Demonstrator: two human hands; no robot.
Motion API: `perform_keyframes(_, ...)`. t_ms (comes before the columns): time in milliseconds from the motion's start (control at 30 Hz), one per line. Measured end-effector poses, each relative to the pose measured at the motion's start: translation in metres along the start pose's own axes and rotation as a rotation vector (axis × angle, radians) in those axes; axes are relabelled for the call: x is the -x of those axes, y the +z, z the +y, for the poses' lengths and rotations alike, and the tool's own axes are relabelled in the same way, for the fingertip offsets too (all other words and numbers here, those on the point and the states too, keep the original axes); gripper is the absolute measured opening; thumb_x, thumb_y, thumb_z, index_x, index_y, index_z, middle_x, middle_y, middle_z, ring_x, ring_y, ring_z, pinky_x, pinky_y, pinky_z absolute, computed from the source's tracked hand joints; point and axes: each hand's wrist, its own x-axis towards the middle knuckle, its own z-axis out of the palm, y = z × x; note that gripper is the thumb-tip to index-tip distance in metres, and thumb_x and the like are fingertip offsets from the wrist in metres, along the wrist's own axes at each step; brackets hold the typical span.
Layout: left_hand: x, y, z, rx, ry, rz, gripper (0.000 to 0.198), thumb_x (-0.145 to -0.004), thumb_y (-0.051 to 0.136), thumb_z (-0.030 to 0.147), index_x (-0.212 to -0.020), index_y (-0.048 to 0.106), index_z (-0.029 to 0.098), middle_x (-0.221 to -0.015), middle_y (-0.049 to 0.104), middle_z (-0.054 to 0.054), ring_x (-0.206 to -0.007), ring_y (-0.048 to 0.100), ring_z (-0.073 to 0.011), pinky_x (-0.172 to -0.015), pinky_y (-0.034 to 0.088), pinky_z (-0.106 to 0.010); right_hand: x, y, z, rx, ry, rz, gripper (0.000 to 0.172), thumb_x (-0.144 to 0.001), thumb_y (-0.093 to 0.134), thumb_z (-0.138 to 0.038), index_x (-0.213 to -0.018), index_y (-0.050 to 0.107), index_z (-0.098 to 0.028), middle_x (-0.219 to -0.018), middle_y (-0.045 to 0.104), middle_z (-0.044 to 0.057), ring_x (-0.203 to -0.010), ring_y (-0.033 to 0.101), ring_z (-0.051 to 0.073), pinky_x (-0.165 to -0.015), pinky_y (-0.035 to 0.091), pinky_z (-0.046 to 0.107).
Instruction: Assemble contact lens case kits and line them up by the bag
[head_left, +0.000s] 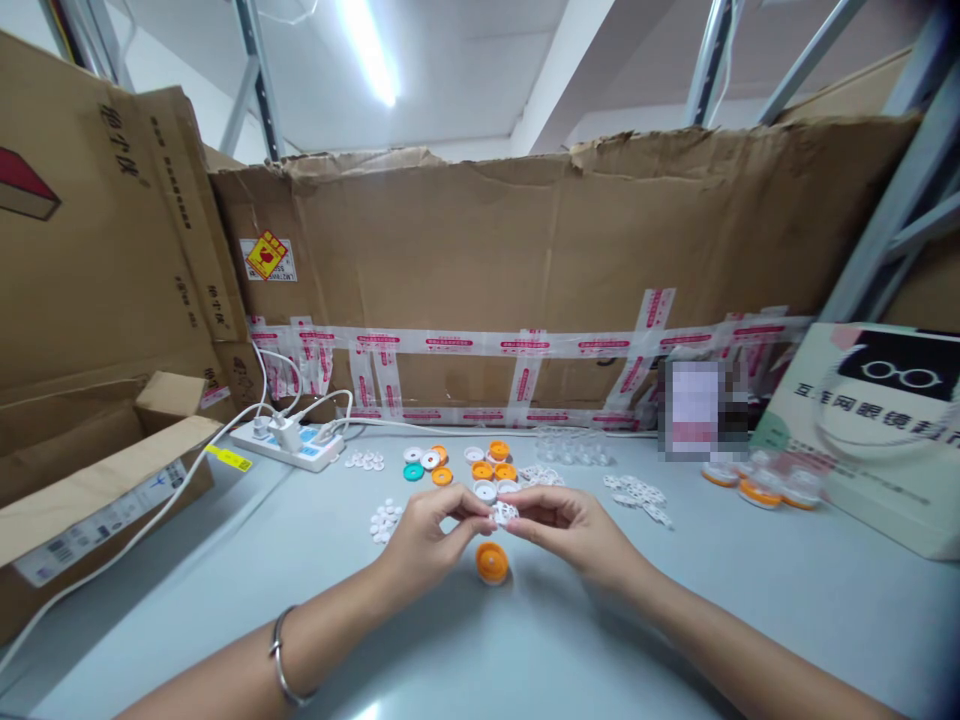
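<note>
My left hand (427, 540) and my right hand (570, 525) meet above the table's middle, both pinching one small white toothed ring (505, 514) between fingertips. Directly below it an orange round cap (492, 562) lies on the grey table (525, 650). Beyond the hands sits a cluster of orange, white and teal caps (480, 466). Small white discs (385, 522) lie just left of my left hand. More white toothed rings (639, 495) are scattered to the right. A metal bangle circles my left wrist.
A white power strip (289, 443) with plugs and cables lies at the back left. Open cardboard boxes (90, 480) stand on the left, a taped cardboard wall behind. Clear small vials (571, 446) sit at the back. Orange-based finished pieces (757, 488) and a printed box (877, 430) are on the right.
</note>
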Motion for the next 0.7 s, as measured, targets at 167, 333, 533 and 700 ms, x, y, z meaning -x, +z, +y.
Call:
perform_keyframes(167, 0.0001, -0.0006, 0.0003, 0.014, -0.001, 0.009, 0.006, -0.075, 0.058, 0.012, -0.071, 0.063, 0.013, -0.067, 0.067, -0.003, -0.064, 0.063, -0.0134, -0.062, 0.047, -0.021, 0.0006, 0.0, -0.0034, -0.023, 0.038, -0.033, 0.026, -0.059, 0.075, -0.031, -0.082, 0.069, -0.019, -0.087, 0.071, 0.005, -0.087, 0.065, 0.021, -0.082, 0.049, 0.035)
perform_keyframes(333, -0.0019, -0.0014, 0.0002, 0.01, 0.037, 0.005, 0.006, -0.075, 0.059, 0.012, -0.071, 0.063, 0.014, -0.068, 0.067, -0.003, -0.065, 0.063, -0.0137, -0.063, 0.047, -0.022, 0.0009, 0.0001, -0.0048, -0.017, 0.079, -0.023, 0.027, -0.057, 0.076, -0.03, -0.078, 0.068, -0.018, -0.087, 0.071, 0.005, -0.087, 0.065, 0.021, -0.082, 0.049, 0.034)
perform_keyframes(533, 0.0005, -0.0012, -0.0022, -0.021, 0.089, -0.006, 0.007, -0.076, 0.059, 0.013, -0.069, 0.062, 0.014, -0.067, 0.067, -0.003, -0.065, 0.062, -0.0136, -0.064, 0.047, -0.023, -0.0005, -0.0004, -0.0011, -0.072, 0.096, -0.042, 0.027, -0.053, 0.079, -0.028, -0.073, 0.065, -0.018, -0.079, 0.069, 0.001, -0.078, 0.065, 0.017, -0.075, 0.05, 0.03)
perform_keyframes(700, -0.0005, -0.0009, -0.001, -0.01, 0.083, -0.029, 0.006, -0.075, 0.06, 0.015, -0.07, 0.063, 0.014, -0.068, 0.067, -0.003, -0.065, 0.063, -0.0136, -0.064, 0.048, -0.023, 0.0006, -0.0013, -0.0006, -0.102, 0.118, -0.055, 0.027, -0.051, 0.08, -0.025, -0.067, 0.06, -0.017, -0.069, 0.065, -0.003, -0.068, 0.062, 0.012, -0.068, 0.048, 0.026)
